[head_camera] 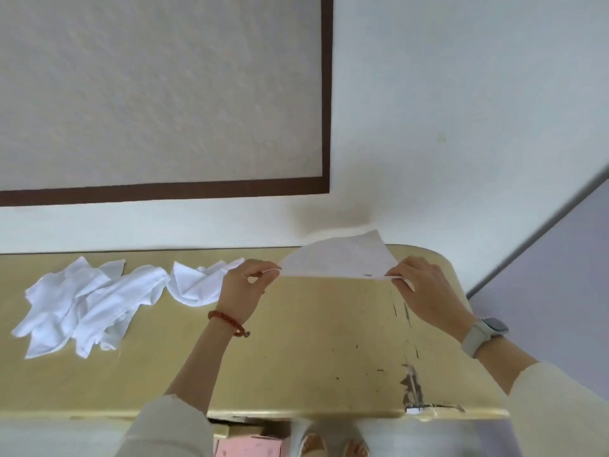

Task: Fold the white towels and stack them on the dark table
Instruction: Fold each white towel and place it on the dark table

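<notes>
A white towel [339, 257] is held stretched in the air above the right part of a yellowish table [313, 341]. My left hand [245, 286] pinches its left corner and my right hand [425, 288] pinches its right corner. The towel's far edge tips up toward the wall. To the left, a loose heap of several crumpled white towels [95, 301] lies on the tabletop, reaching from the left edge to just beside my left hand. No folded stack is in view.
The table stands against a white wall [428, 127] with a brown-framed panel [164, 94]. Its surface is scratched and chipped near the front right edge [412, 387]. A grey slanted panel [560, 275] rises at the right. A pink box [253, 446] and my feet show below the table.
</notes>
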`<state>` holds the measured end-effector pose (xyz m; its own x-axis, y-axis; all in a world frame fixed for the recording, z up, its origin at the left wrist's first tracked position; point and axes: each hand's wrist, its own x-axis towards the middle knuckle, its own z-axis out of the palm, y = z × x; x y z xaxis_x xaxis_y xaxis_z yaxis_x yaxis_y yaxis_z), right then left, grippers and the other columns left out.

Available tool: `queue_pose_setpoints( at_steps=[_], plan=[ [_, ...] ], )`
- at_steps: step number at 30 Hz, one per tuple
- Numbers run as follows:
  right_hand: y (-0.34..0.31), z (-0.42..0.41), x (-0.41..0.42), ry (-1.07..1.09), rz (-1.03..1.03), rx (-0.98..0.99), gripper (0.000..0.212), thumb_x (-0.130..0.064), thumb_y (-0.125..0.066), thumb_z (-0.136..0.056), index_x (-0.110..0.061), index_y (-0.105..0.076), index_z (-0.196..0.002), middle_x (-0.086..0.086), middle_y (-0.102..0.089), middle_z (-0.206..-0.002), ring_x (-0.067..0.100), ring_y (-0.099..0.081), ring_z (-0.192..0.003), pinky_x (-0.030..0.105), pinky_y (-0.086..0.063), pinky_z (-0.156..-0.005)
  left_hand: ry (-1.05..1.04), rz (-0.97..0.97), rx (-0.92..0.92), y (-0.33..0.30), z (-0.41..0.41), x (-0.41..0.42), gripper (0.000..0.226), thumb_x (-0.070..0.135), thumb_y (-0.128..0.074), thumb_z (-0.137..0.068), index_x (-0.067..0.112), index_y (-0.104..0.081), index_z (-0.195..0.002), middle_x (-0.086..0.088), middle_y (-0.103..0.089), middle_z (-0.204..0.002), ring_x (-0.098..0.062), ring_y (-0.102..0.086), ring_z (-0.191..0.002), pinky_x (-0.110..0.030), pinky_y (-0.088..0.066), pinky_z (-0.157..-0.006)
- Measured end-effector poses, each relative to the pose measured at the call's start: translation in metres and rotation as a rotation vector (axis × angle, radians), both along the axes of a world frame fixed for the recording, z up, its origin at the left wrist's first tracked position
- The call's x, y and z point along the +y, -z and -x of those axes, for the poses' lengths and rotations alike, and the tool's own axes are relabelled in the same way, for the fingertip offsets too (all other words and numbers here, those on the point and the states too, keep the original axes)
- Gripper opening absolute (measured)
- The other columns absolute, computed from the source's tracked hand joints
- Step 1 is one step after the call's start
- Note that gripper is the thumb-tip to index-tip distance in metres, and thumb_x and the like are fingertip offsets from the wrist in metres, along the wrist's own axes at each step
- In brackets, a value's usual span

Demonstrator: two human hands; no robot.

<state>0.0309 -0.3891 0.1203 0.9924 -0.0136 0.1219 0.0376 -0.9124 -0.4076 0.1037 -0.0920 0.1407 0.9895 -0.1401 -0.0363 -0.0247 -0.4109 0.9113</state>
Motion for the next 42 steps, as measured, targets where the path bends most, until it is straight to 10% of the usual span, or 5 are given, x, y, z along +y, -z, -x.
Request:
queue_pose_setpoints(
  at_steps=[10, 22, 42],
  plan=[
    [0.117, 0.097, 0.017, 0.081, -0.135, 0.733, 0.026, -0.018, -0.043, -0.095, -0.011, -0.059, -0.114, 0.002, -0.057, -0.112, 0.016, -0.050, -0.101, 0.025, -0.036, -0.086, 0.270, -0.424, 0.500, 0.132, 0.069, 0.023, 0.011, 0.014, -0.062, -0.085, 0.007, -0.071, -0.089, -0.002, -0.065, -0.086, -0.014, -0.056, -0.082, -0.021, -0.038, -0.076],
    [0.132, 0.014, 0.013, 0.531, -0.611, 0.150, 0.018, -0.003, -0.046, -0.090, -0.011, -0.061, -0.096, -0.002, -0.057, -0.078, 0.006, -0.048, -0.067, 0.006, -0.038, -0.058, -0.204, 0.021, 0.400, 0.158, -0.001, -0.025, 0.010, 0.014, -0.054, -0.090, 0.010, -0.063, -0.091, 0.004, -0.058, -0.074, -0.009, -0.051, -0.069, -0.025, -0.044, -0.067],
    [0.196, -0.022, 0.008, 0.624, -0.331, 0.117, 0.015, -0.007, -0.051, -0.090, -0.002, -0.060, -0.101, 0.015, -0.055, -0.105, 0.015, -0.046, -0.080, 0.010, -0.030, -0.072, -0.223, -0.259, 0.293, 0.209, -0.030, -0.045, 0.008, 0.019, -0.058, -0.086, 0.017, -0.066, -0.089, 0.016, -0.057, -0.071, 0.001, -0.051, -0.066, -0.001, -0.037, -0.058]
  ],
)
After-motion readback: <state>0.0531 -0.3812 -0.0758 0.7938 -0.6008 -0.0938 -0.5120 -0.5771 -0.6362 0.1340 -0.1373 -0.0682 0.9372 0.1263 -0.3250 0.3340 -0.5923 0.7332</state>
